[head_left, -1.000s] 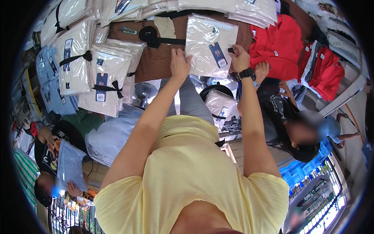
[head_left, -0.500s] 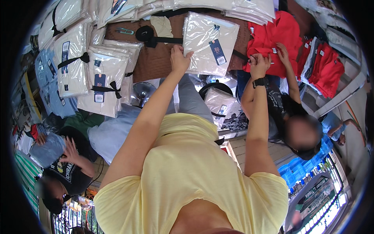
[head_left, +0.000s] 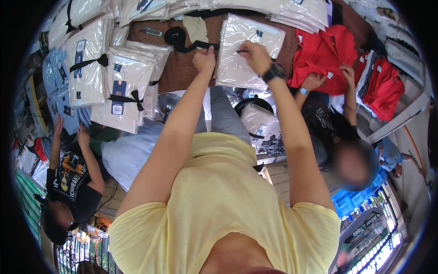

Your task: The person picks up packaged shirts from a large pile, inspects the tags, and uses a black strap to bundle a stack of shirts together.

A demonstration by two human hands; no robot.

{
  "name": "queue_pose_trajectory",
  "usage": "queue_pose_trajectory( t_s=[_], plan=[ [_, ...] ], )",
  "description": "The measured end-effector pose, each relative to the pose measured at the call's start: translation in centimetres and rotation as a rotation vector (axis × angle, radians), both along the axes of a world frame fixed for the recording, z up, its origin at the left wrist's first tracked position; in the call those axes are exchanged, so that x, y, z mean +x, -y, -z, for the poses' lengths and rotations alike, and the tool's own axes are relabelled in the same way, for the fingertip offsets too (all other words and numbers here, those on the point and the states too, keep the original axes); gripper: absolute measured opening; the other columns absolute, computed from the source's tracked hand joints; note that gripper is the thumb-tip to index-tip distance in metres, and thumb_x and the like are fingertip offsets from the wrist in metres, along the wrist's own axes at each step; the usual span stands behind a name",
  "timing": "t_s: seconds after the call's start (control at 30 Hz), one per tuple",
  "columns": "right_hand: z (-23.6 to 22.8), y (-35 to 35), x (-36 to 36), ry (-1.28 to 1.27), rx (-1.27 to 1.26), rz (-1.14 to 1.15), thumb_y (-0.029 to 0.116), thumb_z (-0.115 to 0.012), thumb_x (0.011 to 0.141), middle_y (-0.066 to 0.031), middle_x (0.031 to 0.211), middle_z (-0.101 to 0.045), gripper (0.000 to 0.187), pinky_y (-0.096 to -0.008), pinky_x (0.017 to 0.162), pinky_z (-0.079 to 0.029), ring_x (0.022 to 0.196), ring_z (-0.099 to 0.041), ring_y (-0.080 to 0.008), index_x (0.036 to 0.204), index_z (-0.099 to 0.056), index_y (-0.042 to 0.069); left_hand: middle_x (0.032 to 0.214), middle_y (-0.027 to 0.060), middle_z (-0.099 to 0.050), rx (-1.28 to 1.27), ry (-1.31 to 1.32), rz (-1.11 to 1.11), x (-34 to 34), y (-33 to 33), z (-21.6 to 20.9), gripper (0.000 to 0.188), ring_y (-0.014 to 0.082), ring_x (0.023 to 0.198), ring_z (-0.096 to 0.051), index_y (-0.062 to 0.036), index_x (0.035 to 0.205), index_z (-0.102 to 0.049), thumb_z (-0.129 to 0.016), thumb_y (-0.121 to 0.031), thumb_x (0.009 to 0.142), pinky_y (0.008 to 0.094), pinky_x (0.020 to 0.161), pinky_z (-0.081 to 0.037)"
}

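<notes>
A clear-plastic-wrapped cream garment bundle (head_left: pixel 232 68) lies on the brown table cover in front of me. My left hand (head_left: pixel 204 60) is at its left edge, fingers closed on a black ribbon (head_left: pixel 194 46) that runs back to a black roll (head_left: pixel 172 34). Above the bundle, my right hand (head_left: pixel 256 55) pinches a dark end of the ribbon, crossing over the plastic. The part of the ribbon under the bundle is hidden. A dark tag seen on the bundle earlier is now covered by my right hand and wrist.
Teal thread snips (head_left: pixel 151 31) and a cream cloth scrap (head_left: pixel 195 29) lie beyond the roll. Ribbon-tied packs (head_left: pixel 125 86) are stacked at left. On the right, a co-worker's hands rest on red garments (head_left: pixel 315 59). Another person handles blue packs (head_left: pixel 68 98) at far left.
My right hand has moved left from the bundle's right side to above it, bringing the ribbon end over. My left hand has shifted slightly left. The left co-worker's hands have moved up to the blue packs.
</notes>
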State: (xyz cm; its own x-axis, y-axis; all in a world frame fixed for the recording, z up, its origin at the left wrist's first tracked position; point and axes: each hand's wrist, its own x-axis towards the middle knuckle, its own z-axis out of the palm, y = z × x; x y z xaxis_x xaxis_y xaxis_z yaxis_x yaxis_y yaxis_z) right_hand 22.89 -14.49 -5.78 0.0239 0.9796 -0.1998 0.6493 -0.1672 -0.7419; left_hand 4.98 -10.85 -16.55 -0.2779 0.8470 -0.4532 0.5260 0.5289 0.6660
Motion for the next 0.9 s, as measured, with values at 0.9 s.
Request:
queue_pose_trajectory(
  t_s=[0.9],
  plan=[
    [5.1,-3.1,-4.1,0.132,-0.014,-0.06,-0.001,-0.066,0.07,-0.0105,0.075,-0.066,0.014,-0.0411,0.071,-0.047,0.08,-0.058,-0.031,0.081,-0.065,0.007,0.096,0.0103,-0.065,-0.06,0.769,-0.143,1.6,1.4,0.8,0.019,0.0146,0.082,-0.063,0.0025,0.102,-0.065,-0.059,0.004,0.084,0.025,0.076,-0.05]
  ],
)
